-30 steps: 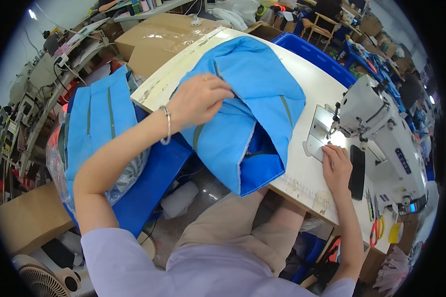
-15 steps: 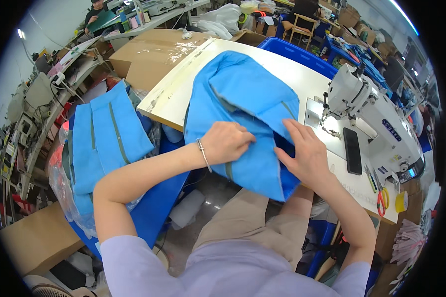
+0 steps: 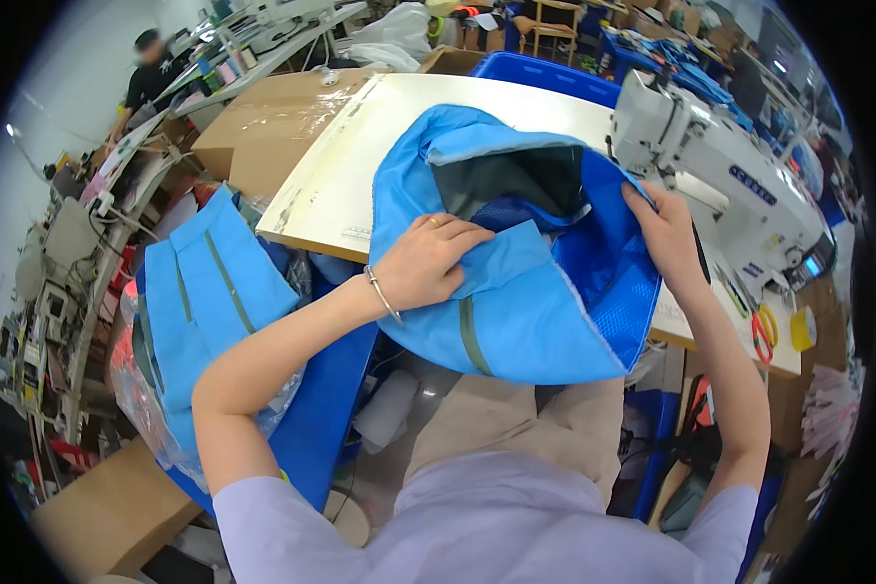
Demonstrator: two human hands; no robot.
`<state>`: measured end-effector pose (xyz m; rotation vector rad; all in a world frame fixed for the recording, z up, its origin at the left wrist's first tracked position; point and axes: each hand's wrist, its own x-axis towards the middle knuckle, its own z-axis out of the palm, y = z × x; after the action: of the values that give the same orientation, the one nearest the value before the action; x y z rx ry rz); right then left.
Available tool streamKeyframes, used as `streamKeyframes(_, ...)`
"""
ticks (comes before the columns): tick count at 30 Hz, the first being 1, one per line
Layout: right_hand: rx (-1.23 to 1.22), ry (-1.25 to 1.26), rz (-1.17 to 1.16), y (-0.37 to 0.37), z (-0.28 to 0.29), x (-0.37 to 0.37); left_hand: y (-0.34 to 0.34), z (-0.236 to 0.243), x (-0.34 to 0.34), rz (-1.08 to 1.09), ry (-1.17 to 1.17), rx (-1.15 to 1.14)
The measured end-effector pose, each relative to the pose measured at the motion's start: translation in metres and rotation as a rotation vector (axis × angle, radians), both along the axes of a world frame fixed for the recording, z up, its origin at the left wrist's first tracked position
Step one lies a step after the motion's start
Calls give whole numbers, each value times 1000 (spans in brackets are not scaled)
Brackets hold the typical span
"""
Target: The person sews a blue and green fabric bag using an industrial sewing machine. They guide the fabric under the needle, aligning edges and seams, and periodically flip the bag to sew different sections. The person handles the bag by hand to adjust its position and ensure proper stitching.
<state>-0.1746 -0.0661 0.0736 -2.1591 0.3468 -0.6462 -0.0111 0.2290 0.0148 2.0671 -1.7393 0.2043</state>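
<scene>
A light blue sewn cloth piece lies over the near edge of the white table and hangs toward my lap. It gapes wide, showing a dark grey panel and a royal blue mesh lining. A dark stripe runs down its front. My left hand, ring and bracelet on it, is closed on the cloth at the left of the opening. At the right side my right hand pinches the raised edge, thumb inside the rim. Whether it is a bag or a garment I cannot tell.
A white sewing machine stands at the right of the table. Red-handled scissors and yellow tape lie near its corner. More blue pieces are stacked at left. Cardboard boxes and a blue crate stand behind; a person sits far left.
My right hand has moved up and right, pulling the edge outward. The cloth has opened, so its grey panel and blue mesh lining now show. My left hand has shifted slightly left.
</scene>
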Motion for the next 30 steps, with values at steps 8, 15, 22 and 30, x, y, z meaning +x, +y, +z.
streamKeyframes(8, -59, -12, 62, 21, -13, -29, -30, 25, -56, 168, 21, -96)
streamKeyframes(15, 150, -94, 111, 68, -14, -42, -38, 11, -88, 279, -204, 353)
streamKeyframes(22, 514, -221, 72, 51, -38, -91, 57, 24, 6, 598, -171, -9)
streamKeyframes(30, 628, 322, 406, 76, -27, -117, 124, 146, -11, 446, 172, -1085)
